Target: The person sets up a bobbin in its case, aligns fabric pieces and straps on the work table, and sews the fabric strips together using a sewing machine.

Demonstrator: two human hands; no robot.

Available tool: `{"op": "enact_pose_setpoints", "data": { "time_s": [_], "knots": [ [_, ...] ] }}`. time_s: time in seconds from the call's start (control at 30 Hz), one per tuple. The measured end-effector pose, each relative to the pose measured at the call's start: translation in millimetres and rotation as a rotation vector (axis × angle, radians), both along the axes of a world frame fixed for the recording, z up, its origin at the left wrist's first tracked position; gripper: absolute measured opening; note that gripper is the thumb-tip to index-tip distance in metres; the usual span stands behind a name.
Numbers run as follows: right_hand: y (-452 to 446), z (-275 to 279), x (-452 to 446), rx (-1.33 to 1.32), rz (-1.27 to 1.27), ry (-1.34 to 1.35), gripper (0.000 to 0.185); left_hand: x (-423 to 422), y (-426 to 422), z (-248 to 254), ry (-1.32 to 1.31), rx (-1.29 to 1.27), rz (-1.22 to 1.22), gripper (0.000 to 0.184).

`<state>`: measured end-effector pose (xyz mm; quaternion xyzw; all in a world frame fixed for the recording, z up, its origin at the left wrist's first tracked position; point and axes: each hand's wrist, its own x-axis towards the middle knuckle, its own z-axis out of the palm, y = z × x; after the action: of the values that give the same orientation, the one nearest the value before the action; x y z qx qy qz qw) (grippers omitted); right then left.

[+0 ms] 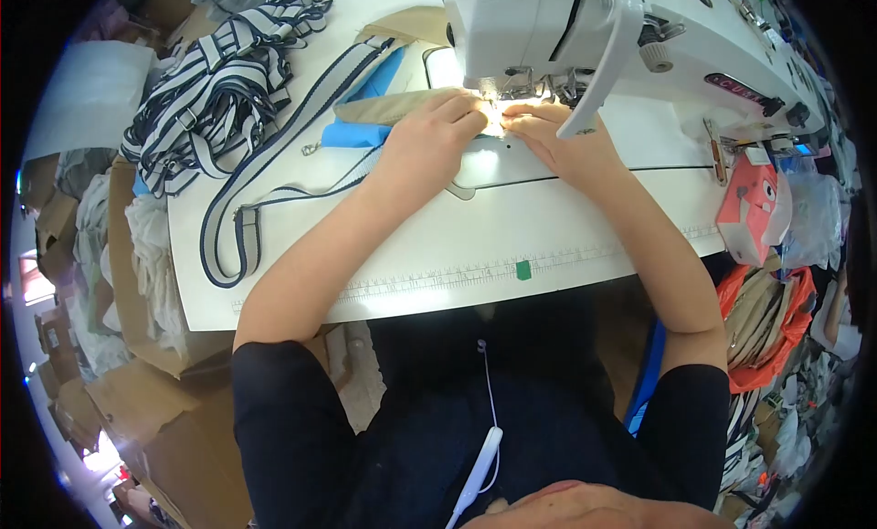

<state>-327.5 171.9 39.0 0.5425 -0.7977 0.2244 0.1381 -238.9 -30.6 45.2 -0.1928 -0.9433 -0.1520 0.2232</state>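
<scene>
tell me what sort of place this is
Most likely a sewing workshop: a white sewing machine stands on a worktable printed with a ruler scale, a heap of striped webbing straps lies at the left, and cardboard boxes crowd that side.

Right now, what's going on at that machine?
A person sits at a white sewing machine, both arms reaching under its lit head. The left hand overlaps the end of a beige cloth, by a blue piece; the right hand is close opposite. Glare hides what they may be pinching. A striped strap loops across the table, near a heap of straps.
</scene>
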Motion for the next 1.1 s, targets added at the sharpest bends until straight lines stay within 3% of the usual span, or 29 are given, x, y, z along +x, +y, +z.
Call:
{"op": "enact_pose_setpoints", "data": {
  "time_s": [0.23,0.37,0.57,0.73,1.1],
  "knots": [
    [0,-15,-3,-0.063,-0.034,0.002,0.017,-1,-2,-3,-0.007,0.094,-0.014,0.022],
    [1,-11,-1,0.014,-0.052,0.1,0.02,-4,-4,-6,0.025,0.079,-0.01,0.021],
    [7,-2,10,0.074,-0.008,0.022,0.028,-4,-10,-13,0.13,0.009,-0.081,0.017],
    [10,1,14,0.138,-0.042,-0.042,0.04,0,-11,-7,0.037,-0.014,-0.082,0.015],
    [4,-3,10,0.102,-0.082,0.072,0.038,-6,-12,-5,-0.047,0.043,-0.016,0.025]
  ]
}}
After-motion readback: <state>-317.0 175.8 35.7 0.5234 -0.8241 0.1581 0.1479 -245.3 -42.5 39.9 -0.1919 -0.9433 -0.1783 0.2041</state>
